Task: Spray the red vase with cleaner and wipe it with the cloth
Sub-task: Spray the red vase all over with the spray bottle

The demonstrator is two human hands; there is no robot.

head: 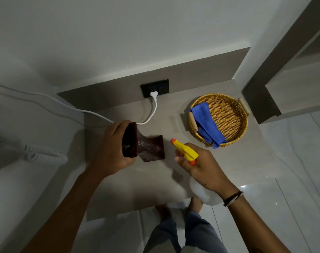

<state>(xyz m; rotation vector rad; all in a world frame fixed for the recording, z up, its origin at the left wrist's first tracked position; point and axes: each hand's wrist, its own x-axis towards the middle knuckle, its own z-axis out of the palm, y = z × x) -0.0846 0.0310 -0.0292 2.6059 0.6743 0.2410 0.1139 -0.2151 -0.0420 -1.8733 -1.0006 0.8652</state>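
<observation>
My left hand (pixel 112 148) grips the dark red vase (pixel 150 148) by its wide mouth and holds it tipped on its side above the grey table (pixel 146 194). Fine droplets speckle the vase's narrow waist. My right hand (pixel 199 167) holds a spray bottle (pixel 185 150) with a yellow head and orange nozzle. The nozzle points left at the vase from a short gap. The bottle's white body hangs below my wrist. A blue cloth (pixel 206 123) lies draped over the left rim of a wicker basket.
The round wicker basket (pixel 230 117) with two wooden handles sits at the table's back right. A white plug and cable (pixel 153 106) run from a black wall socket behind the vase. A coiled white cord (pixel 44 156) lies at the left. My feet stand on glossy tiles below.
</observation>
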